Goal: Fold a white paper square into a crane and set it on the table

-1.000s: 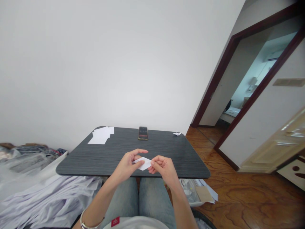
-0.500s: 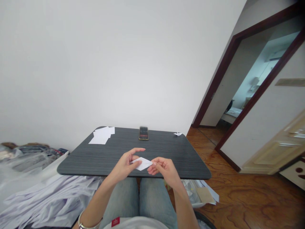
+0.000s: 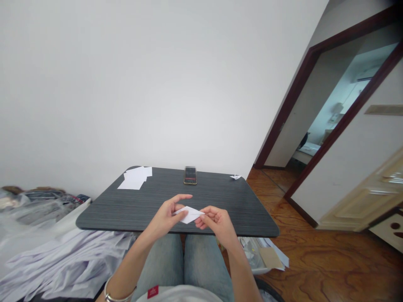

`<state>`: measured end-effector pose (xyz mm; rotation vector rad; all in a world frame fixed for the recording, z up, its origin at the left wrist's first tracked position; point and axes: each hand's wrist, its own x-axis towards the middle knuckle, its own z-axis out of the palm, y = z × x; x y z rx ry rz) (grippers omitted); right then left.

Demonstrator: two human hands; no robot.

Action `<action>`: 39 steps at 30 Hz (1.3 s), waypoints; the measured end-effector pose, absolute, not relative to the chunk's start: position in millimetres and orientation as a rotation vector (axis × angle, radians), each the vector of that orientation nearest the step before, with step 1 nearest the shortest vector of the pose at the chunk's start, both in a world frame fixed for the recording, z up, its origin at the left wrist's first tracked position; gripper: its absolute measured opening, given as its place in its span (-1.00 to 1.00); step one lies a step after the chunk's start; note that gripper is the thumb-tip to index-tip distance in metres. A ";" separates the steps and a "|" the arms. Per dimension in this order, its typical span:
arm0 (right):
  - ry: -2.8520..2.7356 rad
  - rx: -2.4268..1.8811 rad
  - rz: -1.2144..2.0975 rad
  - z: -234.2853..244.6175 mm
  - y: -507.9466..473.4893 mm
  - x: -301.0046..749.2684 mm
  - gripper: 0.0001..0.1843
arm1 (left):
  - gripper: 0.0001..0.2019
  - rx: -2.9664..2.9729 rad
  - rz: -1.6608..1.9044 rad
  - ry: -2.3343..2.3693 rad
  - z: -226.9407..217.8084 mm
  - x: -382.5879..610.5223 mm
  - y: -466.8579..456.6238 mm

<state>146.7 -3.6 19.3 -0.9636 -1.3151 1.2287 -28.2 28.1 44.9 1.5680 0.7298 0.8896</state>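
A small white piece of folded paper [image 3: 190, 215], diamond-shaped with a crease along its middle, is held above the near edge of the dark table [image 3: 163, 182]. My left hand [image 3: 168, 214] grips its left part, thumb on top and index finger stretched out above it. At the right tip, the thumb and fingers of my right hand [image 3: 218, 220] pinch the paper. The fingers hide both ends of it in part.
Several white paper sheets [image 3: 134, 179] lie at the table's far left. A phone [image 3: 190, 175] stands at the back middle, and a small folded paper figure [image 3: 235, 177] sits at the far right corner. Below the right edge is a bin [image 3: 260, 268] with papers.
My right thumb and fingers have shifted slightly at the paper's right tip, and more of that tip now shows. My left hand keeps its hold almost unmoved.
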 end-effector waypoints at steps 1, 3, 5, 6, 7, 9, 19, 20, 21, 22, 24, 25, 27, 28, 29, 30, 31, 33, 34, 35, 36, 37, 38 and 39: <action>-1.300 -0.960 1.234 19.4 -3.5 146.6 -0.76 | -0.50 1.569 0.890 0.728 44.8 -28.3 28.0; -1.271 -0.953 1.247 19.9 -3.5 146.5 -0.77 | -0.50 1.573 0.892 0.724 44.7 -28.4 27.8; -1.251 -0.949 1.256 20.5 -4.0 146.4 -0.77 | -0.50 1.578 0.897 0.722 45.0 -28.4 27.5; -1.247 -0.949 1.257 20.8 -4.4 146.3 -0.77 | -0.50 1.581 0.899 0.721 45.1 -28.3 27.4; -1.246 -0.950 1.256 21.2 -4.8 146.2 -0.77 | -0.50 1.583 0.900 0.721 45.3 -28.2 27.3; -1.246 -0.956 1.247 21.8 -5.7 146.3 -0.75 | -0.49 1.588 0.898 0.720 45.4 -28.1 27.3; -1.196 -0.981 1.133 23.7 -8.3 147.6 -0.78 | -0.49 1.597 0.884 0.722 44.3 -25.5 25.3; -1.194 -0.981 1.127 23.8 -8.5 147.5 -0.78 | -0.49 1.597 0.880 0.720 44.3 -25.4 25.0; -1.194 -0.979 1.126 24.0 -8.8 147.5 -0.78 | -0.49 1.597 0.876 0.718 44.3 -25.3 24.9; -1.197 -0.977 1.128 24.3 -9.0 147.5 -0.78 | -0.49 1.597 0.875 0.716 44.2 -25.3 24.8; -1.204 -0.976 1.135 24.8 -9.5 147.7 -0.79 | -0.50 1.598 0.878 0.711 44.0 -25.3 24.7; -1.206 -0.977 1.137 25.0 -9.6 147.9 -0.80 | -0.50 1.600 0.878 0.708 43.9 -25.3 24.7; -1.210 -0.978 1.139 25.6 -9.9 148.4 -0.81 | -0.51 1.603 0.875 0.705 43.9 -25.3 24.4; -1.210 -0.977 1.142 25.8 -10.1 148.7 -0.82 | -0.52 1.603 0.873 0.705 44.1 -25.3 24.2; -1.210 -0.975 1.145 26.1 -10.3 149.0 -0.82 | -0.52 1.602 0.872 0.704 44.3 -25.3 24.0; -1.211 -0.972 1.149 26.3 -10.4 149.3 -0.83 | -0.52 1.600 0.870 0.703 44.5 -25.3 23.7; -1.213 -0.969 1.153 26.5 -10.5 149.5 -0.84 | -0.51 1.597 0.870 0.701 44.8 -25.4 23.5; -1.218 -0.963 1.158 26.4 -10.5 149.9 -0.84 | -0.51 1.594 0.868 0.694 45.1 -25.6 23.4; -1.220 -0.961 1.159 26.1 -10.3 150.1 -0.84 | -0.50 1.594 0.866 0.692 45.1 -25.7 23.5; -1.221 -0.958 1.159 25.8 -10.0 150.3 -0.84 | -0.50 1.596 0.865 0.691 44.9 -25.7 23.7; -1.223 -0.954 1.161 25.2 -9.6 150.4 -0.83 | -0.50 1.598 0.865 0.691 44.5 -25.7 24.1; -1.226 -0.949 1.165 24.6 -9.1 150.5 -0.82 | -0.50 1.601 0.868 0.692 44.0 -25.7 24.4; -1.230 -0.942 1.171 24.0 -8.6 150.6 -0.81 | -0.50 1.603 0.872 0.694 43.5 -25.7 24.8; -1.233 -0.935 1.178 23.4 -8.1 150.7 -0.80 | -0.50 1.605 0.877 0.698 43.0 -25.7 25.0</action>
